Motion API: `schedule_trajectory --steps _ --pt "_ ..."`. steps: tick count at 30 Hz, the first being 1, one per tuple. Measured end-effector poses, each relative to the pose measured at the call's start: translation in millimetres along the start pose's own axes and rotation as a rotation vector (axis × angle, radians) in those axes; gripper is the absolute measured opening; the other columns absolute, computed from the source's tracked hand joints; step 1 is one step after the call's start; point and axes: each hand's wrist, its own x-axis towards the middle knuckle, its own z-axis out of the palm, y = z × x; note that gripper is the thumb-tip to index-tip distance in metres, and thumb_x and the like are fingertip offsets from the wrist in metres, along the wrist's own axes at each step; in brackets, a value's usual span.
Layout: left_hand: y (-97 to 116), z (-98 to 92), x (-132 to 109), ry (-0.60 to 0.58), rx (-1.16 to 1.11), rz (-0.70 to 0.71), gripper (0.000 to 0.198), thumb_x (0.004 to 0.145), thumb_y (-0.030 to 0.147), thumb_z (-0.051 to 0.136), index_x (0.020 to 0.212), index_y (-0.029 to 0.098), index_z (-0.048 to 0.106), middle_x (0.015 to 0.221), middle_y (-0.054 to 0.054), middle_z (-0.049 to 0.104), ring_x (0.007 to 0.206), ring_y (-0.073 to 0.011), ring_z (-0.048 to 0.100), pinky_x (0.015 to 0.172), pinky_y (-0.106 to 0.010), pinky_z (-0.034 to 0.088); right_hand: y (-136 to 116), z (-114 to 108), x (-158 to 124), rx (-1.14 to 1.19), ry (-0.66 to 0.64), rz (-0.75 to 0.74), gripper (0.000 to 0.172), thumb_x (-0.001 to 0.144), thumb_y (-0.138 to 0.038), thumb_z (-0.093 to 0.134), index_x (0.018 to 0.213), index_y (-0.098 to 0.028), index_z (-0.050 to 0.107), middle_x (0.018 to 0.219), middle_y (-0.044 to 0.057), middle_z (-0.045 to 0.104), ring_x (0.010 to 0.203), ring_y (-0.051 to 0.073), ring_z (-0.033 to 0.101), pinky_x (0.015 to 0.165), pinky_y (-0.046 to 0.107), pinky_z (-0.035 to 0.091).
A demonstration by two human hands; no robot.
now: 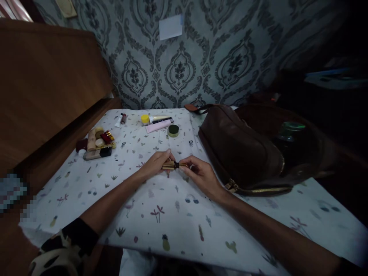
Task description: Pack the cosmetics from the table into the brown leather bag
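As seen from the head, a small gold tube [175, 165] is pinched between the fingers of the left hand [155, 164] and right hand [202, 175], over the printed tablecloth [178, 222]. Inside the brown bag [235, 145], nothing can be made out; a round jar [173, 131] is covered by its dark lid, near a pink tube [159, 126].

Slim golden tube [168, 165], dark near its middle, held crosswise, roughly level

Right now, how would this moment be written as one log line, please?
left hand: holding gold-coloured item | right hand: on its other end | brown bag: right of hands
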Motion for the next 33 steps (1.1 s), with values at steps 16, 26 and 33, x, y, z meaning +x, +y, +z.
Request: schedule_trajectory --steps 16,26,33 --pt "1.3 7.9 -12.9 -0.023 0.344 0.200 0.035 0.094 0.051 0.051 0.096 0.018 0.063 0.069 0.004 0.055 0.062 -0.0112 0.051 0.059 -0.022 0.039 6.9 -2.1 6.4 0.222 -0.042 0.152 0.033 0.086 -0.050 0.063 0.088 -0.018 0.061 0.063 -0.005 0.048 0.057 0.010 0.043 0.054 0.023 0.035" --pt "-15.5 31.2 -23.1 0.346 1.210 0.888 0.032 0.101 0.039 0.050 0.123 0.016 0.047 0.094 -0.009 0.074 0.076 -0.0201 0.073 0.057 -0.026 0.052 4.6 -1.4 5.3 0.042 -0.064 0.107 0.052 0.096 -0.063 0.037 0.066 -0.020 0.043 0.061 -0.004 0.042 0.062 0.011 0.041 0.059 0.024 0.032" --pt "-9.0 35.4 -20.3 0.360 1.228 1.011 0.031 0.105 0.042 0.037 0.114 0.015 0.049 0.082 -0.007 0.074 0.062 -0.0173 0.072 0.051 -0.023 0.053 -10.8 -6.8 1.1 -0.088 -0.060 0.107 0.037 0.100 -0.035 0.039 0.067 -0.019 0.045 0.062 -0.005 0.043 0.064 0.010 0.043 0.064 0.023 0.032"
